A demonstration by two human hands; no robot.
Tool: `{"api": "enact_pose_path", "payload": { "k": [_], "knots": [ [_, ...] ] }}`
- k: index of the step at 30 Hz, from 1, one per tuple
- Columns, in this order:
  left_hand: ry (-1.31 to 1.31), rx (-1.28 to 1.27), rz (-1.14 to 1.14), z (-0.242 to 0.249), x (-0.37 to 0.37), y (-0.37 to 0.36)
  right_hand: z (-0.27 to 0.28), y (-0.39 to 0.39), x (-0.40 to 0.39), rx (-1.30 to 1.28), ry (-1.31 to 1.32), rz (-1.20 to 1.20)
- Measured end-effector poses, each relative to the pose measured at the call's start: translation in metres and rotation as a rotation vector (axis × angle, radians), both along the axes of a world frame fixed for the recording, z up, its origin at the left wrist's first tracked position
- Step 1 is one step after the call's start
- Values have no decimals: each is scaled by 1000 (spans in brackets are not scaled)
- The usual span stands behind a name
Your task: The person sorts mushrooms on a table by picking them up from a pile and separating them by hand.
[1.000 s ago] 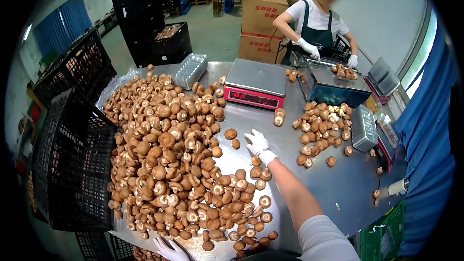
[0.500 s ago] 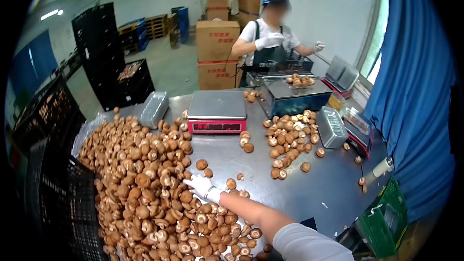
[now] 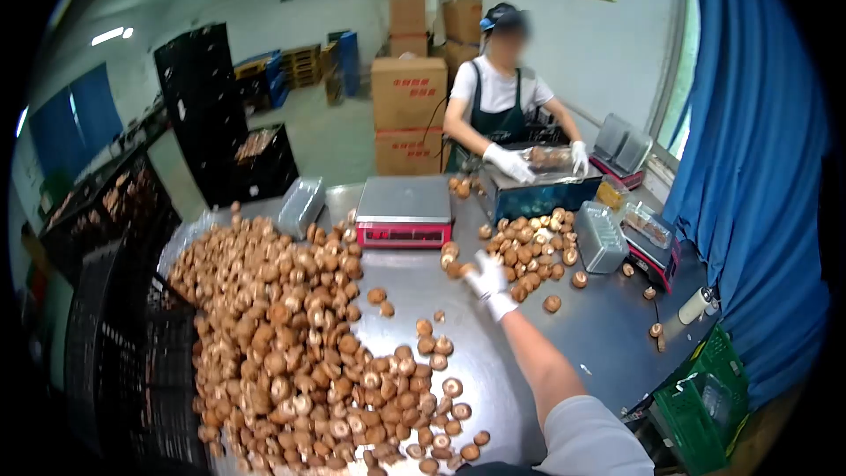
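Observation:
My right hand, in a white glove, reaches over the metal table, its fingers apart. Brown mushrooms lie right at its fingertips, in front of the scale with the red base. Just beyond and to the right of the hand is a smaller group of mushrooms. A large heap of mushrooms covers the left part of the table. My left hand is not in view.
Across the table a co-worker in white gloves handles a wrapped tray of mushrooms on a machine. Clear plastic trays stand to the right. Black crates border the left; a green crate is low right.
My right hand has moved from the large heap forward and right, to the mushrooms by the scale. The co-worker's hands have come down onto a wrapped tray. The view has shifted slightly.

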State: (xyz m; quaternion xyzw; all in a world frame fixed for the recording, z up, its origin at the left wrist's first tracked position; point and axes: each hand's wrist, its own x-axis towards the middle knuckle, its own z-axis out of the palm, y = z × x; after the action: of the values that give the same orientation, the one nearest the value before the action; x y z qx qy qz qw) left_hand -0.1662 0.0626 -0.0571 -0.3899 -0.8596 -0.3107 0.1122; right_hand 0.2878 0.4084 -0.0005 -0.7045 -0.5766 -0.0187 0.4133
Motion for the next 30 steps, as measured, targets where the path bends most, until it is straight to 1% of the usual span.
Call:
{"api": "enact_pose_path", "payload": {
  "k": [1,2,3,4,6,7,8,10,11,12,13,14,15,16,18,20,21,22,24,26,27,28,30],
  "knots": [
    [12,-1,9,-7,-4,-3,-4,-3,13,133,1,-60],
    [10,-10,15,-15,-8,-5,-9,-11,30,4,162,6],
    [-14,-27,23,-18,-10,-4,-7,-24,36,-57,152,76],
    [-159,9,-7,-15,-11,-5,-7,-41,36,-28,131,170],
    [-204,-38,-12,-11,-8,-6,22,-88,0,-201,433,294],
    [-225,-28,-21,-24,-7,-10,12,-101,-10,-265,547,368],
    [-234,0,-19,-36,-14,-16,10,-115,-27,-242,335,446],
    [-165,-94,11,-30,-14,-13,27,-143,-73,-286,207,609],
    [-177,-31,16,-35,-16,-12,34,-162,-99,-326,197,638],
    [-182,-70,15,-35,-17,-11,43,-174,-122,-399,129,700],
    [-190,-43,9,-40,-14,-9,40,-182,-137,-368,138,838],
    [-187,-19,27,-41,-16,-11,31,-188,-155,-302,80,972],
    [-176,-33,28,-45,-18,-12,25,-193,-172,-264,-128,1032],
    [-205,0,19,-35,-15,-12,7,-194,-187,-281,-199,1086],
    [-190,-29,33,-39,-15,-13,-8,-202,-211,-197,-479,1046],
    [-216,14,17,-35,-14,-14,-17,-217,-217,-235,-616,1004],
    [-221,134,-78,-33,-13,-17,-21,-222,-212,-267,-590,1023],
    [-106,87,-136,-23,-7,-21,-20,-226,-204,-276,-545,1024],
    [-114,81,-253,-23,8,-31,-29,-227,-182,-220,-627,1059],
    [-339,28,-392,-2,36,-41,-10,-234,-173,-224,-597,1091],
    [-315,0,-459,-8,46,-46,-4,-236,-177,-188,-584,1110],
    [-225,-23,-515,-10,55,-49,0,-235,-178,-149,-574,1118],
    [-273,-14,-529,-10,70,-49,1,-232,-199,-232,-346,1218]
  ]
}}
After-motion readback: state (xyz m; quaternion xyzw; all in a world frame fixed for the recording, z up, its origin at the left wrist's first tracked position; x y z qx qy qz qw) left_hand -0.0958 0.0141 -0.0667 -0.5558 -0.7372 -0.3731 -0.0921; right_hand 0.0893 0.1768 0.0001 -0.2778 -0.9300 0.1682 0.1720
